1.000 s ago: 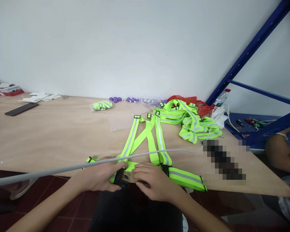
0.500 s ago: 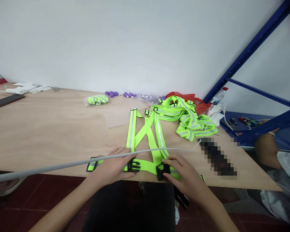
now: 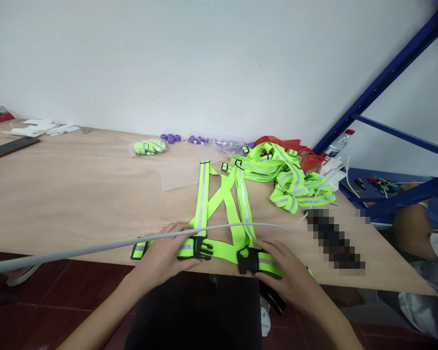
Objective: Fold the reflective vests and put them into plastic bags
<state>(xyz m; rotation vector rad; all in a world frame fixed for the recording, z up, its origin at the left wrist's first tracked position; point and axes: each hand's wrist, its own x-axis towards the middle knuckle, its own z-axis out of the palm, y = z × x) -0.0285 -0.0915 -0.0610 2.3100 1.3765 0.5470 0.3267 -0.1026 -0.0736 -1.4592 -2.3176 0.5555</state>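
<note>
A neon-green reflective harness [image 3: 228,194] lies spread on the wooden table, its straps crossing in the middle. Over its left waist strap rests my left hand [image 3: 164,253], thumb and fingers around the strap beside the black pronged buckle half [image 3: 203,248]. My right hand [image 3: 282,262] has thumb and fingers on either side of the right waist strap, beside the black socket buckle half [image 3: 246,261]. The two buckle halves are apart. A grey cable crosses in front of the left hand.
Behind lie a heap of green straps [image 3: 292,180], a red bag [image 3: 306,158], a bagged green bundle [image 3: 149,147] and purple pieces [image 3: 171,138]. A phone [image 3: 12,147] is far left. A bottle [image 3: 338,145] stands by a blue frame. A person's arm [image 3: 412,228] is at right.
Both hands have slid outward a little from the buckle halves, showing more of the waist straps. The right fingers have come off the socket buckle. The view has shifted slightly.
</note>
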